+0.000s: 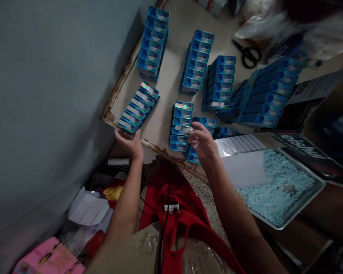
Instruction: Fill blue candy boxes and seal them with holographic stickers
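My left hand [131,144] is at the near end of a slanted row of blue boxes [138,104], its thumb and fingers apart on either side of the lowest box. Pale stickers lie across the tops of that row. My right hand [202,141] pinches a small clear sticker [183,129] over another row of blue boxes [181,114]. The far box of this row bears a shiny sticker. More blue boxes [208,121] stand partly hidden behind my right hand. Beside my right forearm lies a sheet of stickers [240,145].
Further rows of blue boxes [153,40] stand on the table [174,49]. Black scissors [250,55] and plastic bags lie at the back right. A metal tray [300,205] of pale blue bits and an open carton [311,148] are at right. The wall borders the left.
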Motion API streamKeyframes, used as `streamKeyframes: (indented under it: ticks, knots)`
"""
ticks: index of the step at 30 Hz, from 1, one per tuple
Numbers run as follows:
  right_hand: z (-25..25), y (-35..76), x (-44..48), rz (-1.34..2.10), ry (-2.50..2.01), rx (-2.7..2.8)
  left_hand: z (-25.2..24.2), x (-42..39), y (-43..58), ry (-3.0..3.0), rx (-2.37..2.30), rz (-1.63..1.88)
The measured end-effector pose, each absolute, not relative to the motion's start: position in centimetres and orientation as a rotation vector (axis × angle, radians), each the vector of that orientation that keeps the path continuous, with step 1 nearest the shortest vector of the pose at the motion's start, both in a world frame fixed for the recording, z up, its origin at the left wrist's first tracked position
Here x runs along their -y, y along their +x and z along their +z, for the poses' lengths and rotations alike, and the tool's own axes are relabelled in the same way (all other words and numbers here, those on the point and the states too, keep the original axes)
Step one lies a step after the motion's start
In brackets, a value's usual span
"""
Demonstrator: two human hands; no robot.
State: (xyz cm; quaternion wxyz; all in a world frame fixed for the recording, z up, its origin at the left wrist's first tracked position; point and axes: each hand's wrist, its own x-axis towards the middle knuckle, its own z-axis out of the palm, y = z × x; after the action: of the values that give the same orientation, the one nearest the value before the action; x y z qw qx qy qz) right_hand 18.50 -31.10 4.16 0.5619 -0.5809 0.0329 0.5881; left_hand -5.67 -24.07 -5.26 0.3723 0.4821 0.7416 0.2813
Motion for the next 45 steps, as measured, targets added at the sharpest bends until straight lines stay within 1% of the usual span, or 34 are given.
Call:
streamKeyframes:
  ticks: [3, 5, 7, 11, 14, 22, 26, 31, 41, 45]
  knots:
    - [4.4, 18.0, 31.4, 1.381, -1.333, -0.093, -2.9, 27.2, -2.2, 0.999, -1.808, 0.874]
    - [4.3, 17.7, 31.6, 1.393, -1.334, -0.079, -1.3, 28.2, -0.2, 0.946, -1.652, 0.865]
    - [4.1, 17.5, 31.6, 1.412, -1.335, -0.057, 0.0, 27.9, 1.0, 0.902, -1.536, 0.795]
    - [3.2, 17.2, 31.5, 1.425, -1.316, -0.007, 0.9, 25.4, 1.9, 0.743, -1.257, 0.517]
    - [2.2, 17.2, 31.1, 1.351, -1.389, 0.047, 0.4, 23.9, 2.1, 0.710, -1.211, 0.521]
    - [-2.5, 18.2, 27.3, 0.768, -1.766, 0.413, -2.1, 20.3, 5.0, 1.100, -1.361, 0.693]
    - [-4.4, 18.8, 25.7, 0.599, -1.945, 0.564, -3.8, 18.9, 6.6, 1.168, -1.400, 0.701]
    - [-5.1, 18.9, 25.5, 0.550, -2.039, 0.643, -4.8, 18.8, 6.9, 1.090, -1.378, 0.713]
    - [-4.3, 18.4, 25.1, 0.502, -2.121, 0.710, -5.1, 19.1, 7.0, 0.987, -1.374, 0.715]
    - [-4.3, 18.6, 24.8, 0.494, -2.202, 0.761, -6.3, 18.9, 7.2, 0.763, -1.329, 0.692]
